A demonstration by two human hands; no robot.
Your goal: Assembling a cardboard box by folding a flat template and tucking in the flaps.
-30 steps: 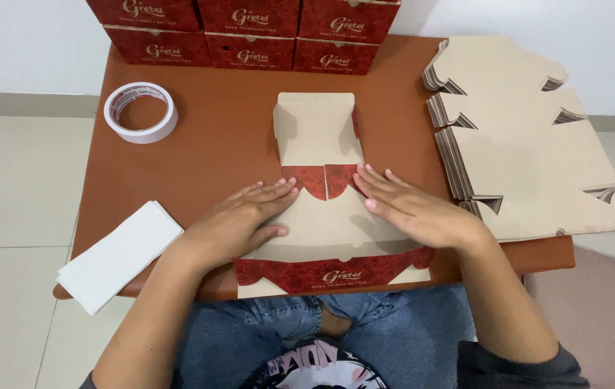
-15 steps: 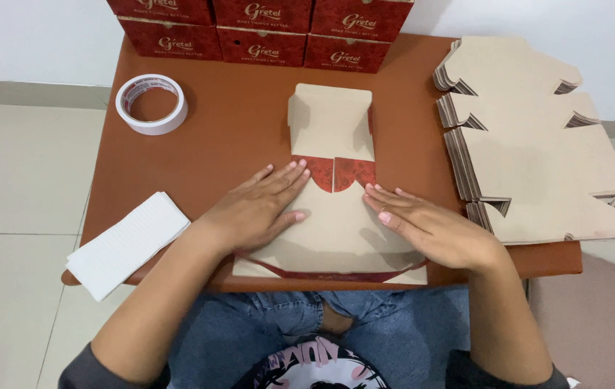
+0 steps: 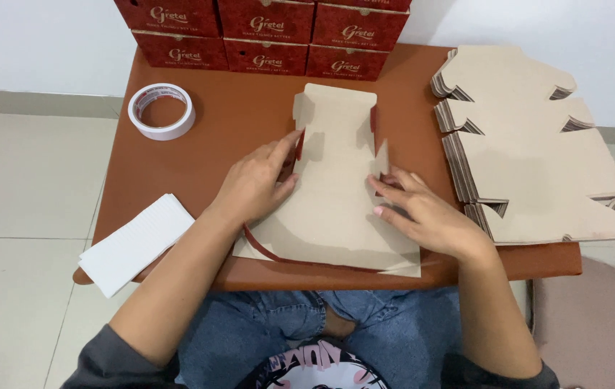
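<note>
A flat die-cut cardboard box blank (image 3: 336, 194) lies brown side up in the middle of the reddish-brown table (image 3: 242, 115), with thin red edges showing at its sides. My left hand (image 3: 257, 184) presses on the blank's left edge, fingers spread and the thumb by a red side flap. My right hand (image 3: 419, 212) lies on the blank's right side, fingertips curled at a small flap. Neither hand lifts the blank off the table.
A thick stack of unfolded blanks (image 3: 531, 158) fills the table's right side. Several finished red boxes (image 3: 271, 36) line the back edge. A roll of white tape (image 3: 162, 112) sits at the back left, and a white paper pad (image 3: 138, 241) overhangs the front-left corner.
The near panel has been folded over, so the red printed flaps at the middle and front are hidden. Both hands moved from the centre out to the blank's side flaps.
</note>
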